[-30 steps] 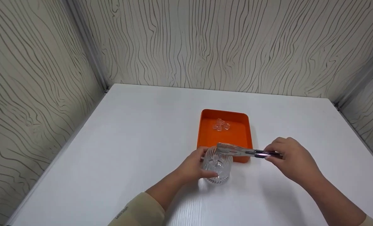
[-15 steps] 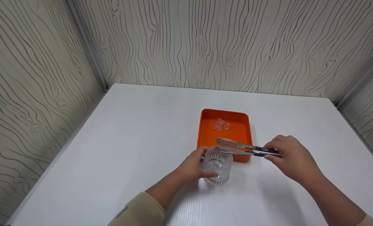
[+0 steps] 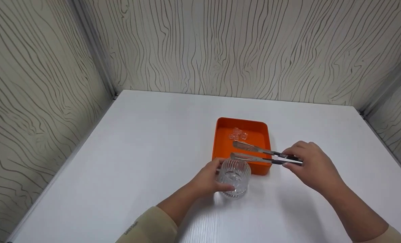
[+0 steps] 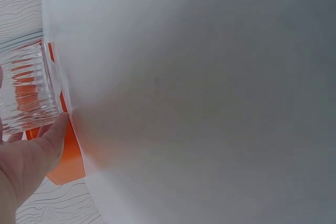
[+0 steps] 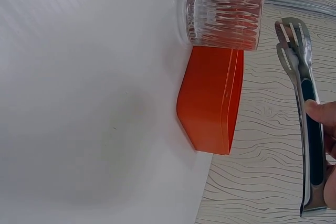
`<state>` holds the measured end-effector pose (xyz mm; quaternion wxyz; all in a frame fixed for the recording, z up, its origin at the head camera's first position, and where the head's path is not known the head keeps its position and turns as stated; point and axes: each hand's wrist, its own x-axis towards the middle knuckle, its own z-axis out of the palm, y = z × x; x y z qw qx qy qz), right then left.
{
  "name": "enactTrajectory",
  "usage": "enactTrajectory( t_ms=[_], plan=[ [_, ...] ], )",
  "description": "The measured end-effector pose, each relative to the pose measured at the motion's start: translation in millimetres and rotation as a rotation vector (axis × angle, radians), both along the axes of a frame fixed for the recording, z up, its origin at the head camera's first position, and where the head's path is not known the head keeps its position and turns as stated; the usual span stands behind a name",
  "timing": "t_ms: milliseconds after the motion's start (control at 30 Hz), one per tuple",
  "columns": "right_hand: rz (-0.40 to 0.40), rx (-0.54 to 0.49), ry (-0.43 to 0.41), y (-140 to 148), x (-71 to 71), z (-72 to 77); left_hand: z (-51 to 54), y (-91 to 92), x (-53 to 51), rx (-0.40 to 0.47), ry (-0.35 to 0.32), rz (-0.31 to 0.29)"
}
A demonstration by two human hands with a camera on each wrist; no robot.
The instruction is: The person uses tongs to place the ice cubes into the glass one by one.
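Observation:
In the head view my left hand (image 3: 204,179) grips a ribbed clear glass (image 3: 237,175) standing on the table in front of an orange tray (image 3: 224,148). The fingers and thumb curl round its left side; whether clear pieces lie in its bottom is hard to tell. My right hand (image 3: 313,167) holds metal tongs (image 5: 311,129) with dark grip panels by their handles. Their two arms are spread apart, with nothing visible between the tips, above the tray's near part and the glass's far rim. Several clear, ice-like cubes (image 3: 237,134) sit in a cluster in the tray's far half.
The white table (image 3: 153,135) stretches to both sides of the tray. A wood-grain patterned wall (image 3: 203,50) rises at the table's back edge, and similar panels stand at left and right.
The tongs' arms have spread from closed together to wide apart. They have risen a little from the glass's mouth towards the tray. Left hand and glass have stayed put.

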<state>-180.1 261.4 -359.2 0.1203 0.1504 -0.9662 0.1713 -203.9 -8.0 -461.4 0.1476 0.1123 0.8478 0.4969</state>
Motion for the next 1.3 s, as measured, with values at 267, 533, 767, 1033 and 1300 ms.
enactTrajectory(
  t_ms=[267,533,767,1033,1300],
  plan=[
    [-0.045,-0.003,-0.015,-1,-10.1,-3.8,-0.8,-0.1,0.9,-0.012,0.016,-0.002],
    [-0.108,-0.025,-0.029,-2,-30.4,-10.2,1.1,0.0,1.5,-0.010,0.004,0.014],
    [-0.147,-0.021,-0.035,-2,-45.7,-14.5,0.0,-0.7,1.6,0.003,0.032,-0.019],
    [-0.209,-0.018,-0.088,-4,-58.4,-17.7,0.5,-0.7,2.0,0.010,0.020,-0.005],
    [-0.238,0.024,-0.120,-10,-66.1,-26.1,0.7,-0.6,2.0,0.003,0.021,0.000]
  ],
)
